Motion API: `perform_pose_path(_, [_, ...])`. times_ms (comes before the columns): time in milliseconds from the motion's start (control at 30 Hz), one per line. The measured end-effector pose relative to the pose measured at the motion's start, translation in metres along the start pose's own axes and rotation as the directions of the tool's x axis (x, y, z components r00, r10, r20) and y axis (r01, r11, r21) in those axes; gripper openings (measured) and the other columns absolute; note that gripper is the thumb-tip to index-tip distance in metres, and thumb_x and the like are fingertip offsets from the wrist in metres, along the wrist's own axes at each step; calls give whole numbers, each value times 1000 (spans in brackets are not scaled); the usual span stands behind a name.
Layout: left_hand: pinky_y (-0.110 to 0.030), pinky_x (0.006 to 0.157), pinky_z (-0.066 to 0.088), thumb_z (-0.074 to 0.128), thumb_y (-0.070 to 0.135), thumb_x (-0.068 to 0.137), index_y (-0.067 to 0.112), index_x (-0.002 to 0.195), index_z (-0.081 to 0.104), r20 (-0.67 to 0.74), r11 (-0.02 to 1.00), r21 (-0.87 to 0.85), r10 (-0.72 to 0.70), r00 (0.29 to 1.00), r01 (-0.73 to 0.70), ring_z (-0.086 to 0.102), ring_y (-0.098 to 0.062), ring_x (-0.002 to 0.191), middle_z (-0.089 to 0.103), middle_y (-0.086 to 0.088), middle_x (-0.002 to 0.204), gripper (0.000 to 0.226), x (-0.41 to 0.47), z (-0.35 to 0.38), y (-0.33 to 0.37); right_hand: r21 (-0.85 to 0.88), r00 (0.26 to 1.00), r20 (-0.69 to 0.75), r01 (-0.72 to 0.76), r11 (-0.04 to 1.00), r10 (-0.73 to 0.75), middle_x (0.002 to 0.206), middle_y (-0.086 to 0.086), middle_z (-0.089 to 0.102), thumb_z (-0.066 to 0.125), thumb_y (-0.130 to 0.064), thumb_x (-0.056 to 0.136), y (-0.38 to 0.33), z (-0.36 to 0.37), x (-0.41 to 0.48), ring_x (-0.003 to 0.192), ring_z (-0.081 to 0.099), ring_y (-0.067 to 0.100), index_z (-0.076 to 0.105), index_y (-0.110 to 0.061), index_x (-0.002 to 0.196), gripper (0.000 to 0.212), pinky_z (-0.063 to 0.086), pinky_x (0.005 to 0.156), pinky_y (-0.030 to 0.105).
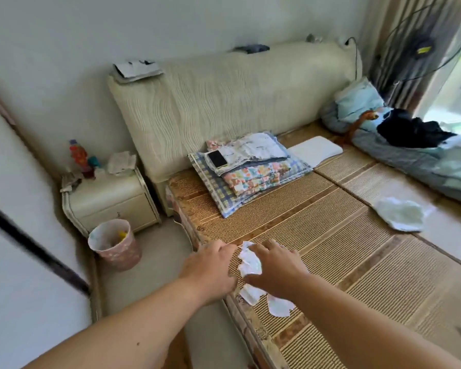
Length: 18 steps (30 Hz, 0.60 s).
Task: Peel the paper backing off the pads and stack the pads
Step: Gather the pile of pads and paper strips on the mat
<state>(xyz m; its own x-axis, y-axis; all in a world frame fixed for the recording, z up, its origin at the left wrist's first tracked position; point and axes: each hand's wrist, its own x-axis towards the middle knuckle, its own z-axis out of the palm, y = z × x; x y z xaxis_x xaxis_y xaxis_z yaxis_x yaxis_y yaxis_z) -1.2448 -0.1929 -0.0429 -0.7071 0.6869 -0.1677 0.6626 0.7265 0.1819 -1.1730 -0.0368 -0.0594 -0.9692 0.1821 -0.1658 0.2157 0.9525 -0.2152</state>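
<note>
1. While both hands meet over the near edge of the bed mat (pixel 330 235), the left hand (pixel 210 270) looks curled with its fingers closed toward a crumpled bit of white paper (pixel 248 258), though the fingertips are hidden and I cannot tell whether it truly grips
2. Spread palm-down over the same white scrap, the right hand (pixel 277 265) seems to press or gather it rather than pinch; its grip too is hidden, so I cannot tell how it holds
3. Just below the hands two more white pieces (pixel 266 299) lie flat on the mat, near the bed's edge; they look like peeled backing or pads waiting, which of the two is unclear
4. Well apart, farther right on the mat, a soft white heap (pixel 399 214) sits alone, probably the stack of finished pads, kept clear of the scraps so the two do not mix
5. Working at the bed's edge makes sense: the pink waste bin (pixel 115 243) stands on the floor just beside it, handy for dropping backing paper
6. Judging by the heap, the job seems well along, with the loose paper being collected
</note>
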Motion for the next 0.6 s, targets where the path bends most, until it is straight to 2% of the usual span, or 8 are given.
perform_pose_path(167, [-42,99,38,52,45,78,26,142,29,77,998,-8,60,995,-60,38,-24,125,40,-1,140,70,108,-7,2,-21,997,0,-79,997,79,134,4,45,54,-66,75,61,-11,79,115,50,27,34,-33,137,73,41,88,46])
perform_pose_path(367, [-40,93,39,50,52,79,27,141,30,83,984,26,174,981,-177,41,-23,123,41,-1,138,69,204,-29,14,15,979,-41,-198,980,198,135,2,45,55,-66,75,115,-38,133,118,48,25,34,-36,136,71,40,90,48])
perform_pose_path(500, [-43,99,39,51,53,78,29,138,32,123,954,14,295,947,-299,41,-22,124,43,-1,137,67,259,-33,34,80,950,-86,-294,952,301,138,1,44,58,-62,75,143,-44,142,120,48,25,35,-35,135,69,39,95,51])
perform_pose_path(600, [-44,100,40,52,52,79,29,139,31,144,905,24,418,897,-425,43,-20,122,43,0,137,68,291,-26,52,104,908,-92,-399,911,408,138,4,44,57,-61,77,156,-41,144,120,48,26,32,-34,137,71,39,98,51])
